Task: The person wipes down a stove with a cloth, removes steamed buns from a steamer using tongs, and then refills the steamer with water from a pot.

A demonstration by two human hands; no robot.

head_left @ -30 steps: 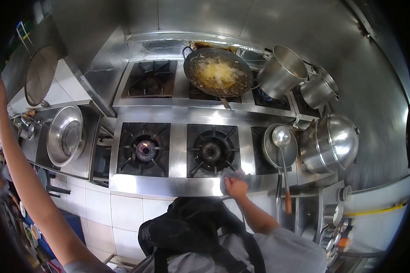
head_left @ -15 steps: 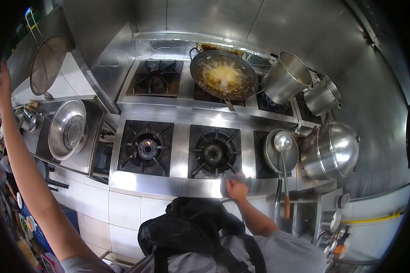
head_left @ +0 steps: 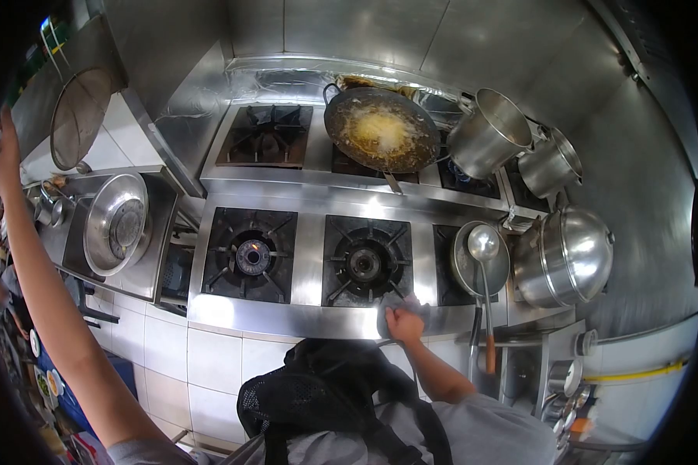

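My right hand (head_left: 405, 323) is closed on a grey cloth (head_left: 412, 304) at the front edge of the steel stove (head_left: 309, 316), just below the middle front burner (head_left: 363, 264). My left arm stretches up the far left side, with my left hand (head_left: 4, 155) raised at the edge of the view; its fingers are partly cut off by the dark rim, and whatever it may touch is hidden. A large mesh strainer (head_left: 80, 120) hangs to the right of that hand. On a back burner a dark wok (head_left: 343, 130) holds bubbling yellow food in oil.
Two tall steel pots (head_left: 481, 143) stand at the back right. A pan (head_left: 462, 271) with a ladle (head_left: 483, 242) across it sits beside a domed steamer (head_left: 578, 256). A small flame shows in the left front burner (head_left: 252, 256). At left, a steel bowl (head_left: 97, 225) rests on a counter.
The view has shifted very slightly. Both hands keep nearly the same places, and the food in the wok has gone on bubbling.
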